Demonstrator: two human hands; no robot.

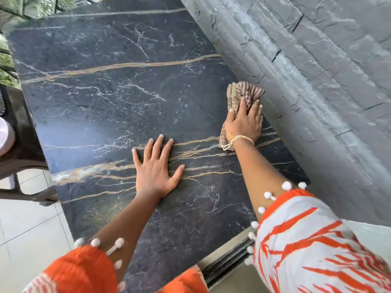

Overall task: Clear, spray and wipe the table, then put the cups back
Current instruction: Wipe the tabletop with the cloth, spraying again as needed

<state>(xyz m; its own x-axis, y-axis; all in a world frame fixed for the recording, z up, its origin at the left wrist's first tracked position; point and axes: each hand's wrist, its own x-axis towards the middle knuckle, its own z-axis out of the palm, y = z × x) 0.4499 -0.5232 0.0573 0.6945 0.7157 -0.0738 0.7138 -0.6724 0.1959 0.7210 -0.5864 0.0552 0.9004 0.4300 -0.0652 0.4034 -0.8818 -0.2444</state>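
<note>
The dark marble table (101, 102) with gold and white veins fills the view, and no cups or spray bottle show. A striped brown cloth (245, 94) lies bunched on the table's right side, close to the wall. My right hand (245, 123) presses flat on the cloth with its fingers straight. Nearer to me, my left hand (156, 166) rests flat on the bare tabletop with its fingers spread, holding nothing.
A grey stone wall (317, 81) runs along the table's right edge. A dark chair (21, 144) stands at the table's left side on a pale tiled floor (25, 229). Something pale (6, 136) shows at the far left edge.
</note>
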